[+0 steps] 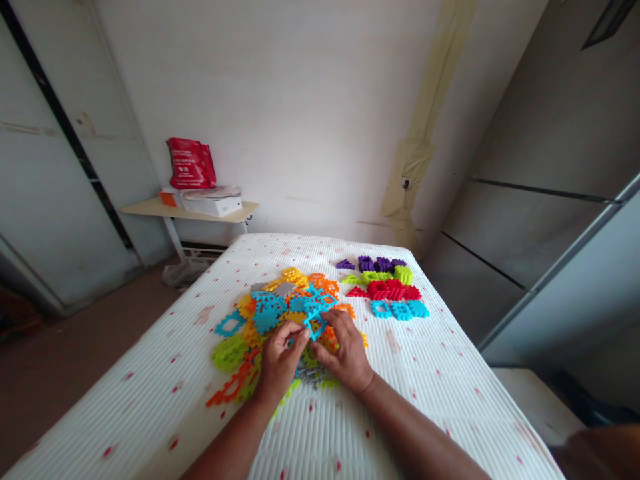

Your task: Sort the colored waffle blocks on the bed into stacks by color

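Observation:
Over a loose heap of notched plastic building pieces, my left hand (283, 357) and my right hand (345, 348) come together around a blue square frame piece (315, 325) with toothed edges. My left thumb and fingers pinch its left side. On its right side, my right fingers are curled against it. Blue plates (267, 310), orange pieces (324, 283), yellow pieces (294, 277) and lime green pieces (229, 353) lie around and under the hands. An orange-red piece (233, 387) lies left of my left wrist. My hands hide part of the heap.
Right of the heap stand sorted rows of purple pieces (375, 264), lime blocks (403, 275), red pieces (393, 290) and blue pieces (400, 310). All lie on a white ribbed mattress (400, 400). A small side table (145, 208) holds a red bag (191, 164) and a white box (215, 205).

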`<state>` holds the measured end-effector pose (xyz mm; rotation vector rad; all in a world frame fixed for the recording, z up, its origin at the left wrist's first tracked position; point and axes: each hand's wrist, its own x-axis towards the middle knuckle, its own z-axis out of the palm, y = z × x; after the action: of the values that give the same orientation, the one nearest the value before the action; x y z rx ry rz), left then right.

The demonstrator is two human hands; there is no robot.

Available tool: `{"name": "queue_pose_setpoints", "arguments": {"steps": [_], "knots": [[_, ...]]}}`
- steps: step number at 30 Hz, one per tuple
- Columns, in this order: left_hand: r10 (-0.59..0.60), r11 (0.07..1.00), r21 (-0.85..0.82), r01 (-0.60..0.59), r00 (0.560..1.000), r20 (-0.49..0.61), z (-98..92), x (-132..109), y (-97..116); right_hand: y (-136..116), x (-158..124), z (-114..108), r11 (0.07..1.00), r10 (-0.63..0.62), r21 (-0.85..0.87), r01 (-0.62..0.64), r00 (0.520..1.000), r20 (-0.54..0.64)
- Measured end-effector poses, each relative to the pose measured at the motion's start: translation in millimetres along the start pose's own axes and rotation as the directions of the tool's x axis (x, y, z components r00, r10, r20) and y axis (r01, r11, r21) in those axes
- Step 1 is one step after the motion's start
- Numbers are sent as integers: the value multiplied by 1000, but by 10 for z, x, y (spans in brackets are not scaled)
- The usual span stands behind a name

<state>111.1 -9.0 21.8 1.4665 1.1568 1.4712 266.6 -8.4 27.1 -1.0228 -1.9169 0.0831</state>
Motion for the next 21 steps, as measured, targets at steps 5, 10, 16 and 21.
{"name": "queue_pose_setpoints", "arguments": {"steps": [5,10,16,21], "knots": [[23,998,66,-22,1000,-12,-3,-2,16,16,-4,-16,999,-5,-36,5,1000,-1],[12,997,78,-10,1000,-22,-23,1,8,59,20,-56,994,-24,-106,22,1000,-20],[58,990,141,-30,978,-199,-177,59,29,455,122,-400,876,96,-465,-128,991,-93],[47,987,162,2,952,-303,-283,120,53,842,93,-697,581,399,-706,-404,898,-184]]}}
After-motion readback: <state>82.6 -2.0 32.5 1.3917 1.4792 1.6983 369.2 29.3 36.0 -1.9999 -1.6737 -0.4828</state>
